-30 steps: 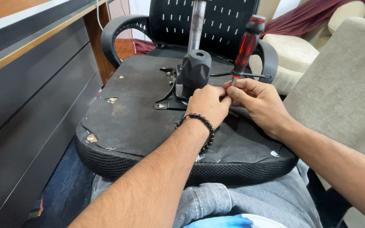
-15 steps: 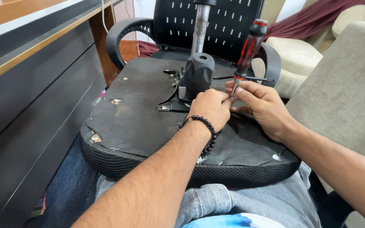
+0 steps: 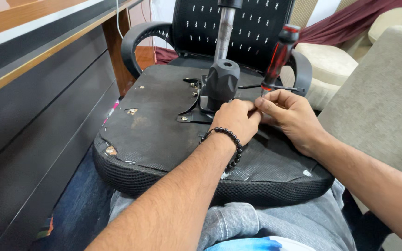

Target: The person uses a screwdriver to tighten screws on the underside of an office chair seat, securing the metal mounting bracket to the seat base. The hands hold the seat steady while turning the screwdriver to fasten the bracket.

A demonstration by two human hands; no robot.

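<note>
**Hands at the underside of an upturned office chair**

Head view: upturned office chair seat resting across the lap, black underside facing up, gas-lift cylinder rising from the black mechanism housing. Left hand, beaded bracelet at the wrist, curled loosely just beside the housing, fingertips meeting the right hand. Right hand pinching the lower shaft of a red-and-black screwdriver, standing tilted on the seat base. Wooden desk at left, beige sofa at right.
</note>
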